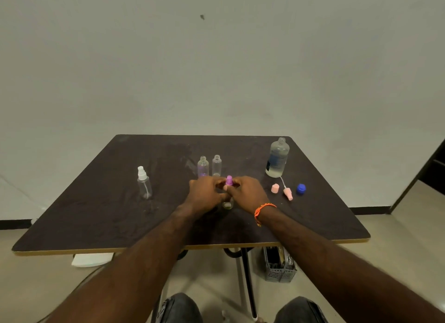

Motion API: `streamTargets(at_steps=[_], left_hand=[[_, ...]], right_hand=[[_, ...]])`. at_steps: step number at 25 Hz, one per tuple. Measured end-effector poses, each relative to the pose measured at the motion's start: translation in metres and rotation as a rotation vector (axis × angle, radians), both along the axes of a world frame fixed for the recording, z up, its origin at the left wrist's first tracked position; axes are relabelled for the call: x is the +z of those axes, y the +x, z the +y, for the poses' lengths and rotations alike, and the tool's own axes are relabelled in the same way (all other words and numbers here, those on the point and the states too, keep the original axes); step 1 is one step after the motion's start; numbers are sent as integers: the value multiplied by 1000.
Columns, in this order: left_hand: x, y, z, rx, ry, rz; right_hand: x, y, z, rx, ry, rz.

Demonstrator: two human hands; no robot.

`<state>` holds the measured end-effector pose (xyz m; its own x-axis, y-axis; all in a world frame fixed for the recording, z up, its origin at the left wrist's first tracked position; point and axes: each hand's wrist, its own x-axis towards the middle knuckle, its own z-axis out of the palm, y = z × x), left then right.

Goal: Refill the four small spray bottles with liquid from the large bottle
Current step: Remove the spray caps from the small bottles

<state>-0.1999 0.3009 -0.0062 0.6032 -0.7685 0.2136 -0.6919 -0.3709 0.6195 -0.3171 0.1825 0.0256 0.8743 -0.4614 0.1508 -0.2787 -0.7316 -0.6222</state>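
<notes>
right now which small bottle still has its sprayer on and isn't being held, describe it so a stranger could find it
On the dark table, look to the left side, well apart from the two hands at the middle. A small clear spray bottle stands upright there, alone. Unlike the two open-necked small bottles behind the hands, it carries a white spray top.

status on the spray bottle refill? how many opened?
Done: large bottle uncapped, blue cap off; two small bottles open. In hand: both hands on the purple-topped bottle. Left: white-topped bottle closed; whether any has been filled, unclear.
</notes>
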Motion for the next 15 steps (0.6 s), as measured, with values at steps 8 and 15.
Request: streamTargets(at_steps=[8, 15], left_hand=[[-19, -2, -8, 114, -98, 37], [-24, 3, -6, 83, -89, 74]], right_hand=[[15, 15, 3, -80, -164, -32], [30, 15, 5, 63, -177, 45]])
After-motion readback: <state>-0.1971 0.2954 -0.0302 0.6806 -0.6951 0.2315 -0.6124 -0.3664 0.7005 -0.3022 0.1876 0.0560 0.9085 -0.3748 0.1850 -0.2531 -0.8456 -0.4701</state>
